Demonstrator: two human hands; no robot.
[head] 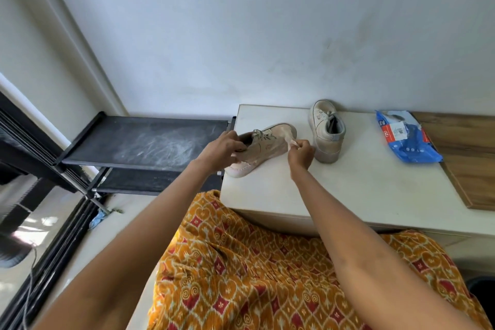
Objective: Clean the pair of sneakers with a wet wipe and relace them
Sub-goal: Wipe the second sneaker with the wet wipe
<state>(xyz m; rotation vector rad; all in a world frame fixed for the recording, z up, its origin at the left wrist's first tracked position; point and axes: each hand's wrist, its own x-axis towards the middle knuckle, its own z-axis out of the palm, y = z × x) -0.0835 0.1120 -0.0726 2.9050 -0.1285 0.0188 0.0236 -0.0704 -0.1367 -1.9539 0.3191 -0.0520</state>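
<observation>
head view is showing the left hand (222, 151) gripping the heel end of a beige cloth sneaker with a pale sole (263, 146), tipped on its side on the white worktop (348, 190). the right hand (301, 151) is pinching a small crumpled wet wipe (292, 140) against the toe. the shoe's long side is running from hand to hand, heel left, toe right. it is looking dusty, laces loose.

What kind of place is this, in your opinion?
Probably a home, perhaps an entryway: a black shoe rack stands beside a low white cabinet against a plain wall, and a glass door is at left.
</observation>
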